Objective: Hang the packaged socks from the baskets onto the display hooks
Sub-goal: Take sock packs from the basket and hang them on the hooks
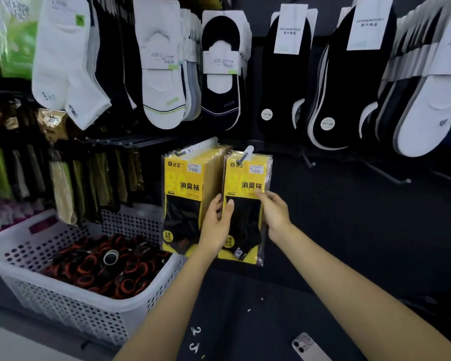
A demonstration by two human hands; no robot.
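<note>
At the lower right edge we see a phone [310, 346] lying face down on the dark surface [349, 243]. Across the top we find white socks [63, 61] and black low-cut socks [284, 74] hanging in rows, and at upper left something bright green [13, 43].

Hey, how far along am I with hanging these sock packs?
Done: a full row of yellow sock packs hangs on the left metal hook. In hand: the left hand and right hand grip another yellow sock pack, its hole on the neighbouring hook's tip. Left: the white perforated plastic basket holds many black-and-orange bundles.
</note>
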